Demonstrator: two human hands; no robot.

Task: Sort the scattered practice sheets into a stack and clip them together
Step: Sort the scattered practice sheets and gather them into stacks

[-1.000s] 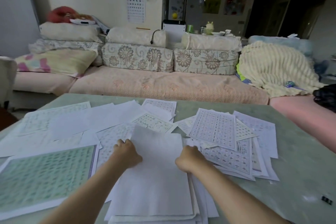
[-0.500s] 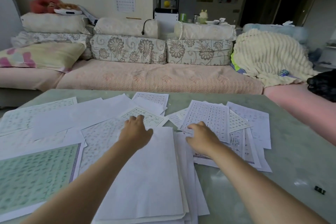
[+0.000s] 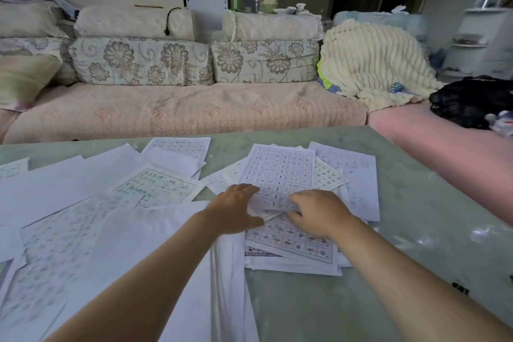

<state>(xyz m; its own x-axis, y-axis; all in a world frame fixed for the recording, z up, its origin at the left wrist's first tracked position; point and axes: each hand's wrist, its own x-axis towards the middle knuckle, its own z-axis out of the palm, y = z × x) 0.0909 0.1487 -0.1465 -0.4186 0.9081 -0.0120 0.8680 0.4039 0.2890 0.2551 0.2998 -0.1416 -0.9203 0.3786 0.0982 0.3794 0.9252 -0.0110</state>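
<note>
Your left hand [image 3: 236, 211] has swung right, off the white face-down paper stack [image 3: 166, 258], and lies flat-fingered on the near-left corner of the white gridded practice sheet [image 3: 277, 172]. Your right hand [image 3: 316, 214] pinches that sheet's near edge, fingers curled over it. The stack sits to that sheet's near left, and a small black binder clip [image 3: 460, 287] lies well to its near right on the pale green marble table [image 3: 416, 230].

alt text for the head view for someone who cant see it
Two bare hands reach over a pale green table strewn with loose sheets: the left hand lies flat on a gridded practice sheet while the right hand pinches its near edge. A cushioned sofa stands behind.
</note>
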